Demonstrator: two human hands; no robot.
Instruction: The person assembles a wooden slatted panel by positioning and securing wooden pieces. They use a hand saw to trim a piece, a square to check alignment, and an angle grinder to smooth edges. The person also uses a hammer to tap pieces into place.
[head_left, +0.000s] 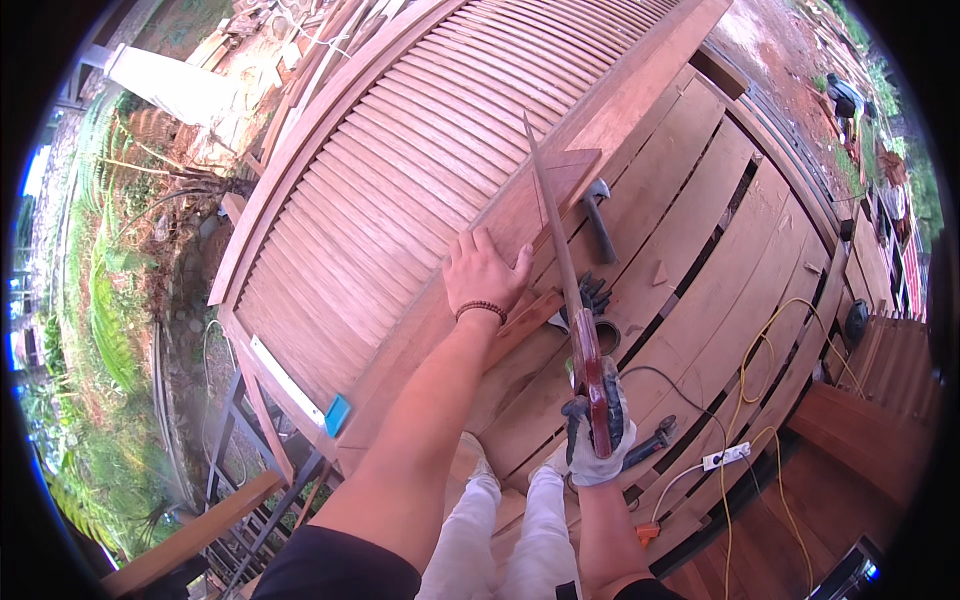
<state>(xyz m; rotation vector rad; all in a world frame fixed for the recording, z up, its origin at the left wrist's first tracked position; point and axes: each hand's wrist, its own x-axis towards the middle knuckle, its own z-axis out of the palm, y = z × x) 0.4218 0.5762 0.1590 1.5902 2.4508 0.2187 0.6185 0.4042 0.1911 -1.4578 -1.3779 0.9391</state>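
Observation:
A large louvred wooden shutter panel [400, 180] with many slats lies in front of me. Bare and spread, my left hand [484, 272] presses on its right-hand rail, fingers pointing away. My right hand [598, 430], in a grey and dark work glove, grips the reddish-brown wooden handle of what looks like a handsaw [560, 240]. Its long blade, seen almost edge-on, points away and tapers to a tip over the slats. Whether the blade touches the wood I cannot tell. A loose piece of board [575, 172] lies across the rail beside the blade.
On the plank tabletop [720, 270] lie a hammer [598, 222], a dark glove [595, 293], a round dark ring-shaped item [607, 337] and a metal-headed tool [652, 442]. A blue-handled square [337, 414] rests at the panel's near left corner. Yellow cords run near a white power strip [726, 457].

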